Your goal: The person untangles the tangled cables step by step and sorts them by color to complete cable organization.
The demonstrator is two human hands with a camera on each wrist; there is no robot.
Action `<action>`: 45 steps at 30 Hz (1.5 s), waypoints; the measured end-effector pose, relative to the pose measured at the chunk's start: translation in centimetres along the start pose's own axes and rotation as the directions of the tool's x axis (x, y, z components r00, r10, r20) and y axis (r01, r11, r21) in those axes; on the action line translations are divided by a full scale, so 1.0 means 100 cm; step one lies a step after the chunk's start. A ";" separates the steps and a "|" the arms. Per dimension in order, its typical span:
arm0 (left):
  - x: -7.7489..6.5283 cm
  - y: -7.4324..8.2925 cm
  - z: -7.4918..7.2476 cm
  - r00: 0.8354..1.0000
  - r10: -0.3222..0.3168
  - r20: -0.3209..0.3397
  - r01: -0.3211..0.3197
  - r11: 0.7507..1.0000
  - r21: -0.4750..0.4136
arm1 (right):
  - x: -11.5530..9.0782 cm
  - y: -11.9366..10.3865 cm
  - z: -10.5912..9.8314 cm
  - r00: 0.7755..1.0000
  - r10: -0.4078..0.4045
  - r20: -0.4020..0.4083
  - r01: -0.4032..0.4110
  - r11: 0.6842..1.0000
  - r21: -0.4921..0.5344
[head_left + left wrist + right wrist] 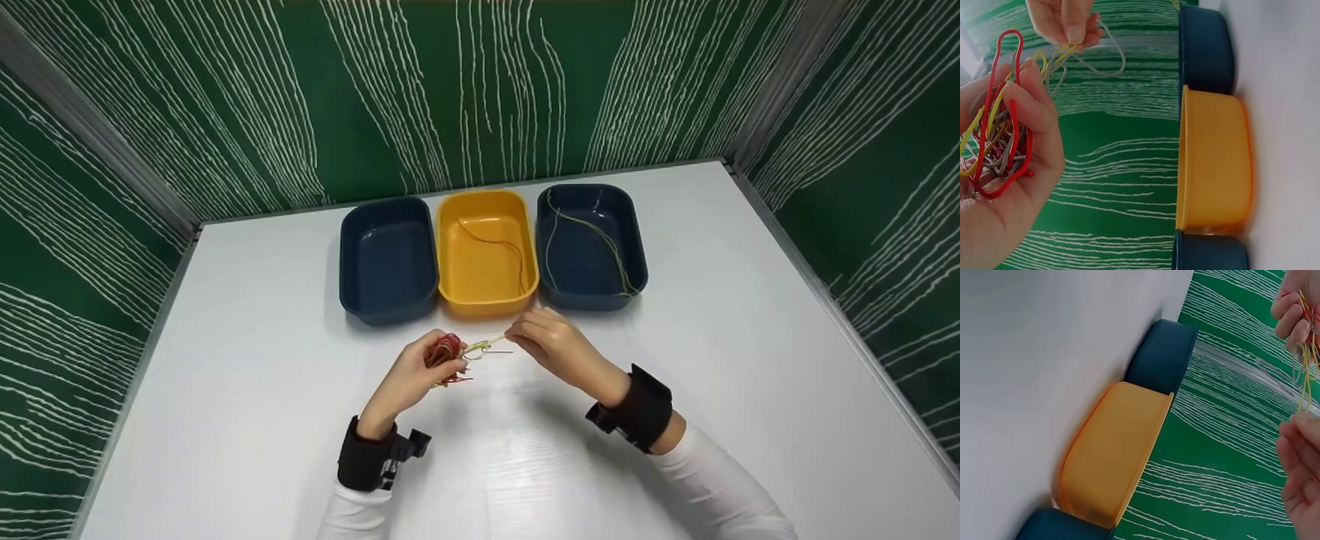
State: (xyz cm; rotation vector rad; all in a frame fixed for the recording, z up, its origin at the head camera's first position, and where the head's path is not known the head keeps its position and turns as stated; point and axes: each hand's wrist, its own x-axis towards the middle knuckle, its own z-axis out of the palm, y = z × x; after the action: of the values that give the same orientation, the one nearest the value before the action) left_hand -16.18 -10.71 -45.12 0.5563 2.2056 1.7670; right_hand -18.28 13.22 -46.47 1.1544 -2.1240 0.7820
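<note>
My left hand [405, 379] holds a tangled bundle of thin wires [1005, 140], coloured red, yellow and grey, in its curled fingers. Between the thumb and fingertips of my right hand [559, 345] is the end of a yellow wire [1306, 385]. That wire stretches from the bundle across the short gap between the hands. Loose grey loops [1120, 59] stick out of the bundle beside it. Both hands are held in front of the bins, and the palm side of the left one hides part of the bundle in the head view.
Three bins stand side by side at the back: dark blue [386, 262], yellow [480, 277] and dark blue [592, 302]. A thin strand [499, 241] lies in the yellow one; yellow-green strands [600, 232] lie in the right one. Green, white-streaked walls [375, 165] border the white table [247, 360].
</note>
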 end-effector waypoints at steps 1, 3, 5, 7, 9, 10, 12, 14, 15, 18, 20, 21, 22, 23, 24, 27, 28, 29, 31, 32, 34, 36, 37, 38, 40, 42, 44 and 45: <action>0.000 0.000 0.000 1.000 0.002 0.001 -0.002 1.000 0.002 | 0.000 0.001 -0.001 1.000 0.002 -0.001 -0.002 1.000 0.003; 0.000 0.000 -0.001 1.000 0.003 -0.006 -0.003 1.000 0.011 | -0.002 0.003 -0.002 1.000 0.007 -0.008 -0.007 1.000 0.003; 0.000 0.000 -0.001 1.000 0.003 -0.011 -0.003 1.000 0.019 | -0.004 0.004 -0.003 1.000 0.016 -0.016 -0.016 1.000 0.006; -0.001 0.000 -0.002 1.000 0.002 -0.016 -0.001 1.000 0.027 | -0.007 0.006 -0.004 1.000 0.024 -0.019 -0.024 1.000 0.009; -0.001 0.000 -0.002 1.000 0.006 -0.015 -0.006 1.000 0.028 | -0.008 0.007 -0.005 0.999 0.032 -0.017 -0.031 0.999 0.013; -0.001 0.000 -0.002 1.000 0.008 -0.015 -0.007 1.000 0.026 | -0.009 0.008 -0.006 0.999 0.032 -0.017 -0.032 0.999 0.012; -0.002 0.000 -0.003 1.000 0.012 -0.016 -0.011 0.999 0.030 | -0.010 0.009 -0.007 0.999 0.029 -0.016 -0.029 1.000 0.012; -0.001 0.000 -0.003 1.000 0.017 -0.017 -0.017 0.999 0.039 | -0.011 0.010 -0.008 0.999 0.030 -0.020 -0.030 1.000 0.007; -0.001 -0.001 -0.004 1.000 0.021 -0.018 -0.020 0.999 0.043 | -0.011 0.011 -0.009 0.999 0.030 -0.027 -0.030 1.000 0.004; -0.001 -0.002 -0.005 0.999 0.029 -0.017 -0.028 0.998 0.050 | -0.014 0.013 -0.010 0.999 0.034 -0.038 -0.034 0.999 -0.010; -0.001 -0.002 -0.006 0.999 0.034 -0.018 -0.033 0.998 0.052 | -0.015 0.015 -0.012 0.998 0.039 -0.042 -0.040 0.999 -0.024; -0.001 -0.002 -0.007 0.999 0.035 -0.015 -0.035 0.998 0.050 | -0.016 0.016 -0.013 0.998 0.042 -0.041 -0.043 0.999 -0.030; -0.002 -0.002 -0.007 0.999 0.033 -0.015 -0.032 0.998 0.047 | -0.017 0.017 -0.014 0.998 0.047 -0.039 -0.049 0.998 -0.039; -0.002 -0.002 -0.008 0.999 0.035 -0.020 -0.034 0.998 0.048 | -0.019 0.019 -0.016 0.997 0.056 -0.045 -0.058 0.997 -0.042; -0.003 -0.002 -0.009 0.999 0.034 -0.026 -0.033 0.998 0.045 | -0.020 0.020 -0.017 0.996 0.069 -0.050 -0.071 0.997 -0.041; -0.006 -0.001 -0.012 0.999 0.022 -0.028 -0.022 0.999 0.027 | -0.024 0.023 -0.022 0.995 0.085 -0.058 -0.087 0.996 -0.029; -0.007 0.000 -0.013 0.999 0.022 -0.031 -0.021 0.999 0.026 | -0.025 0.025 -0.023 0.994 0.088 -0.063 -0.090 0.996 -0.027; -0.008 0.003 -0.013 0.999 0.014 -0.034 -0.013 1.000 0.027 | -0.026 0.026 -0.024 0.994 0.086 -0.069 -0.088 0.996 -0.022; -0.009 0.008 -0.012 1.000 0.009 -0.026 -0.008 1.000 0.025 | -0.026 0.027 -0.026 0.995 0.082 -0.061 -0.083 0.996 -0.019; -0.008 0.008 -0.012 1.000 0.007 -0.026 -0.006 1.000 0.026 | -0.026 0.027 -0.027 0.995 0.083 -0.060 -0.085 0.996 -0.025; -0.007 0.008 -0.011 0.999 0.008 -0.033 -0.007 0.999 0.034 | -0.025 0.028 -0.028 0.994 0.094 -0.063 -0.095 0.995 -0.026; -0.006 0.004 -0.012 0.999 0.014 -0.037 -0.013 0.999 0.030 | -0.025 0.029 -0.029 0.993 0.104 -0.061 -0.105 0.994 -0.026; -0.004 0.000 -0.013 0.999 0.015 -0.038 -0.013 0.999 0.029 | -0.026 0.030 -0.029 0.993 0.104 -0.065 -0.106 0.994 -0.028; -0.005 0.000 -0.015 0.999 0.020 -0.039 -0.019 0.999 0.031 | -0.027 0.031 -0.030 0.993 0.103 -0.065 -0.106 0.994 -0.031; -0.007 -0.001 -0.019 0.998 0.034 -0.052 -0.033 0.999 0.022 | -0.031 0.036 -0.034 0.992 0.105 -0.074 -0.108 0.994 -0.034; -0.012 -0.002 -0.027 0.995 0.040 -0.092 -0.041 0.999 -0.009 | -0.036 0.043 -0.041 0.988 0.111 -0.110 -0.118 0.991 -0.063; -0.020 -0.003 -0.038 0.985 0.034 -0.172 -0.040 0.999 -0.031 | -0.045 0.050 -0.051 0.975 0.134 -0.177 -0.153 0.984 -0.095; -0.025 -0.004 -0.044 0.976 0.028 -0.216 -0.036 0.999 -0.037 | -0.049 0.052 -0.057 0.967 0.149 -0.208 -0.176 0.977 -0.118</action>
State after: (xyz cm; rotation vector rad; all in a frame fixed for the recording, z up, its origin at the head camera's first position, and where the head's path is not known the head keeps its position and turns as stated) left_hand -15.93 -15.73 -44.57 0.4106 2.3060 1.9670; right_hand -19.38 22.23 -47.38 0.8040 -2.0863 0.7778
